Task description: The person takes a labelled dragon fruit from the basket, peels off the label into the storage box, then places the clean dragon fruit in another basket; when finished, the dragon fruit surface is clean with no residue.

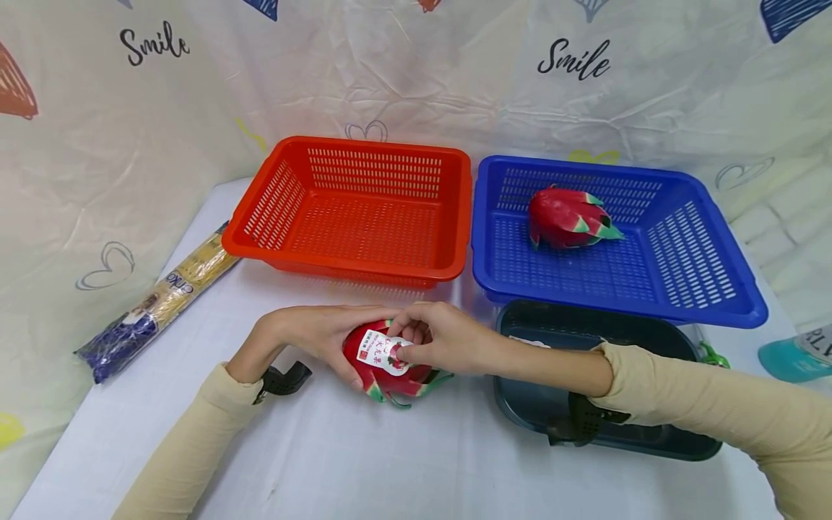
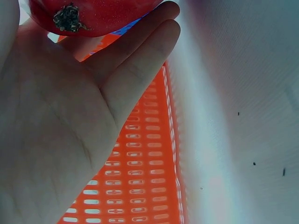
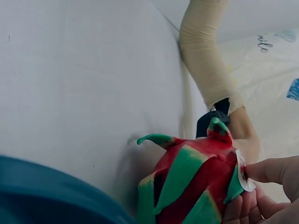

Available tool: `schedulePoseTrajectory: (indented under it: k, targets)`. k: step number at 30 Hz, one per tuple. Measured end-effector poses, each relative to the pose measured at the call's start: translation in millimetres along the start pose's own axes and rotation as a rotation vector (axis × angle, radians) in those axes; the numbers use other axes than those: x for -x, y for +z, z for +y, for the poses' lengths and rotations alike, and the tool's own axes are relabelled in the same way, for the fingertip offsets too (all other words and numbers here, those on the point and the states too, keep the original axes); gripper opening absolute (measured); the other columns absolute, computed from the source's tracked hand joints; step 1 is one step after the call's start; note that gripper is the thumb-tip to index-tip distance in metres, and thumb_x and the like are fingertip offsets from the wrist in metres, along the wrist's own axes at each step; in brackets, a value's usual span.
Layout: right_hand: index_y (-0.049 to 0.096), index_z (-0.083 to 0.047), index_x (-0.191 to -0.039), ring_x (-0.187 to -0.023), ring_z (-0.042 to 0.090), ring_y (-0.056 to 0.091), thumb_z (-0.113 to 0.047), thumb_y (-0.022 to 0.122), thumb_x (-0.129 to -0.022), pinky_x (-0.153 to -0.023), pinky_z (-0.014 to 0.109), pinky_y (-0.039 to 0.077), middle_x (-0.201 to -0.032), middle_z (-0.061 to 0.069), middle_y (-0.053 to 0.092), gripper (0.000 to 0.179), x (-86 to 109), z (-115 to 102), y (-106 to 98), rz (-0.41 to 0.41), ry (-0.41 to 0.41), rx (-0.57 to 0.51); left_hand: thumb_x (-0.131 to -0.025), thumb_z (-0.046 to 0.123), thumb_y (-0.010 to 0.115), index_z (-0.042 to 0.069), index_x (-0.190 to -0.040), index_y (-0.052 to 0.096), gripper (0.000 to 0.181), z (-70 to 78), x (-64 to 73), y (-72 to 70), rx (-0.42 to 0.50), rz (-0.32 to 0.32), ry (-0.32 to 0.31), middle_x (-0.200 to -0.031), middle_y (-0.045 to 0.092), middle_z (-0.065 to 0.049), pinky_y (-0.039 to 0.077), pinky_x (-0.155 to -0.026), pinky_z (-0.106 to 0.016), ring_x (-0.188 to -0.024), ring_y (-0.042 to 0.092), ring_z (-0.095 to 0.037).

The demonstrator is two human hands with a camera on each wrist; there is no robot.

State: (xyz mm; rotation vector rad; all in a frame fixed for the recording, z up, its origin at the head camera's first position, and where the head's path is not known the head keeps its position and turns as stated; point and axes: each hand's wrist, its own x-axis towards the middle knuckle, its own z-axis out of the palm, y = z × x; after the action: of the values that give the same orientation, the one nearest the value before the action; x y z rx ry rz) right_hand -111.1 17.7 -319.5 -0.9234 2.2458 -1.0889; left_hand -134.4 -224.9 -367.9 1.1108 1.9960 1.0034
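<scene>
A red dragon fruit (image 1: 383, 381) with green-tipped scales rests on the white-covered table in front of the red basket. My left hand (image 1: 318, 334) holds it from the left, thumb on the near side and fingers on the far side. A white printed label (image 1: 375, 351) lies on its upper face. My right hand (image 1: 458, 341) pinches the label's right end between thumb and curled fingers. In the right wrist view the label (image 3: 244, 175) stands slightly off the skin at its edge. The left wrist view shows the fruit's stem end (image 2: 67, 18) above the palm.
Behind the hands stands a red basket (image 1: 364, 274). The blue basket (image 1: 624, 307) beside it holds another dragon fruit (image 1: 565, 217). A dark tray (image 1: 520, 412) sits under my right forearm, with a white item partly hidden there. Packaged noodles (image 1: 162, 303) lie left; a turquoise bottle (image 1: 789, 359) lies right.
</scene>
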Motion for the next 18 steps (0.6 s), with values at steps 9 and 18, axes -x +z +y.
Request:
schedulePoseTrajectory:
  k: [9,18]
  targets:
    - [0.067,-0.006,-0.099,-0.075,0.012,0.052,-0.013,0.072,-0.086,-0.065,0.018,0.048,-0.080,0.004,0.058,0.016,0.1,2.1,2.4,0.025,0.037,-0.059,-0.074,0.032,0.084,0.032,-0.145,0.032,0.089,0.8,-1.1,-0.3,0.040,-0.010,-0.006,-0.135,0.048,0.010,0.056,-0.090,-0.029,-0.123,0.048,-0.012]
    - [0.070,-0.008,-0.097,-0.074,0.012,0.051,-0.013,0.069,-0.088,-0.062,0.017,0.043,-0.077,0.001,0.058,0.010,0.2,3.2,6.0,0.077,0.065,-0.085,-0.074,0.031,0.085,0.033,-0.147,0.030,0.091,0.7,-1.4,-0.1,0.047,-0.011,-0.021,-0.137,0.046,0.010,0.056,-0.090,-0.030,-0.123,0.047,-0.012]
